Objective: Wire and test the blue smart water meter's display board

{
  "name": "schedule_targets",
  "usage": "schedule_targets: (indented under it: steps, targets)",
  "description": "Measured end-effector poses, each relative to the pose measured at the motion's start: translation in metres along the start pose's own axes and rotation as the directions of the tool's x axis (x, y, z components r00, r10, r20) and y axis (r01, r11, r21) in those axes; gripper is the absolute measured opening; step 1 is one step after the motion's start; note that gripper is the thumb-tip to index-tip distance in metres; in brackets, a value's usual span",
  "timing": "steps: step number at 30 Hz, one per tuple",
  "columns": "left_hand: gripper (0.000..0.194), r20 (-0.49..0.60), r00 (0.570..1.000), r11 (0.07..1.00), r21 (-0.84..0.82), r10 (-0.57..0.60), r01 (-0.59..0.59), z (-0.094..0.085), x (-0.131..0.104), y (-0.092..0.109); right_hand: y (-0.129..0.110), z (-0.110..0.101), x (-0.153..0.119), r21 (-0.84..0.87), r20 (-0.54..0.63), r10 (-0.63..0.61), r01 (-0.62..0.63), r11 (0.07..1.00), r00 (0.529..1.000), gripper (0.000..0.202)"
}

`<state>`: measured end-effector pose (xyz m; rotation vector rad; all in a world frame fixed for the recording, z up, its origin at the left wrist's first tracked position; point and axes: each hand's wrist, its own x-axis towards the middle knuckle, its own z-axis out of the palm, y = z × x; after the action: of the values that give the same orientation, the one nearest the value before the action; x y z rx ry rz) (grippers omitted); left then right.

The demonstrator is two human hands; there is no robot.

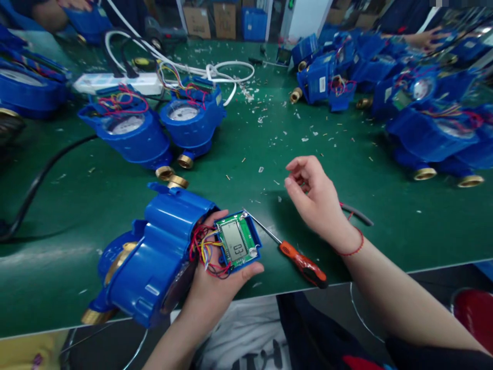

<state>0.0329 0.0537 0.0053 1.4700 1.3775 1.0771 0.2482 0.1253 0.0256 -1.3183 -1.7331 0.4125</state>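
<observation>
Head view: at lower centre, the left hand is closed around a blue-framed LCD circuit board, wires running toward a blue water meter at lower left. The right hand, right of centre, is half-curled, gripping nothing. An orange-handled screwdriver lies between them on the scrap-strewn green table. At upper right, a co-worker's hand blurs; its contact is unclear.

A thin red cord bracelet circles the wrist behind the right fingers; farther back from them comes a dark sleeve. Below the left fingers, pale grey-and-white cloth bears bold dark lettering. Beside it, lower than both hands' fingers, spreads a dark navy garment with a red patch.
</observation>
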Motion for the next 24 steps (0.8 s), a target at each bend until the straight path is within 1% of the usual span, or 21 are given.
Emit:
schedule_targets:
  steps: [1,3,5,8,11,13,14,16,17,18,19,20,24]
  targets:
    - [0.079,-0.003,1.000,1.000,0.005,0.002,-0.002,-0.001,0.000,0.000,0.000,-0.001,0.000,0.010,0.013,0.008,-0.008,1.000,1.000,0.015]
    - [0.078,-0.015,1.000,1.000,0.023,0.008,-0.008,-0.001,0.000,0.001,-0.001,-0.003,-0.001,0.020,0.043,0.017,-0.018,1.000,0.999,0.010]
    - [0.077,-0.022,1.000,0.999,0.033,0.014,-0.013,0.000,-0.001,0.001,-0.005,-0.004,-0.002,0.017,0.077,-0.004,0.003,1.000,0.997,0.005]
    - [0.079,-0.019,1.000,1.000,0.024,0.015,-0.014,0.000,-0.002,0.000,-0.012,-0.004,-0.007,-0.001,0.156,-0.065,0.066,0.998,0.986,0.007]
    - [0.081,-0.001,1.000,1.000,-0.011,0.014,-0.014,-0.001,-0.002,0.000,-0.019,-0.005,-0.011,0.058,0.252,-0.157,0.147,0.987,0.955,0.012]
    - [0.081,0.008,1.000,0.999,-0.048,0.015,-0.015,-0.001,-0.002,0.001,-0.022,-0.006,-0.013,0.139,0.332,-0.243,0.207,0.968,0.912,0.026]
    - [0.082,0.010,1.000,0.997,-0.072,0.014,-0.013,-0.001,-0.002,0.001,-0.023,-0.006,-0.014,0.175,0.379,-0.280,0.229,0.958,0.882,0.039]
    - [0.085,0.015,1.000,0.992,-0.123,0.000,0.002,-0.001,-0.003,0.003,-0.024,-0.005,-0.016,0.218,0.473,-0.326,0.250,0.943,0.819,0.072]
    - [0.086,0.025,1.000,0.988,-0.156,-0.011,0.015,-0.001,-0.004,0.003,-0.024,-0.003,-0.017,0.228,0.510,-0.337,0.253,0.940,0.792,0.085]
    - [0.087,0.040,0.999,0.981,-0.193,-0.024,0.031,-0.001,-0.005,0.004,-0.024,-0.002,-0.018,0.234,0.534,-0.342,0.253,0.939,0.773,0.093]
    - [0.087,0.059,0.998,0.971,-0.234,-0.036,0.049,-0.001,-0.006,0.004,-0.024,0.000,-0.018,0.241,0.547,-0.346,0.252,0.937,0.762,0.094]
    - [0.084,0.081,0.996,0.956,-0.284,-0.048,0.069,-0.001,-0.007,0.004,-0.024,0.002,-0.019,0.254,0.547,-0.352,0.251,0.934,0.759,0.092]
    - [0.071,0.148,0.984,0.842,-0.514,-0.103,0.165,-0.001,-0.013,0.002,-0.024,0.005,-0.019,0.315,0.503,-0.374,0.238,0.919,0.779,0.075]
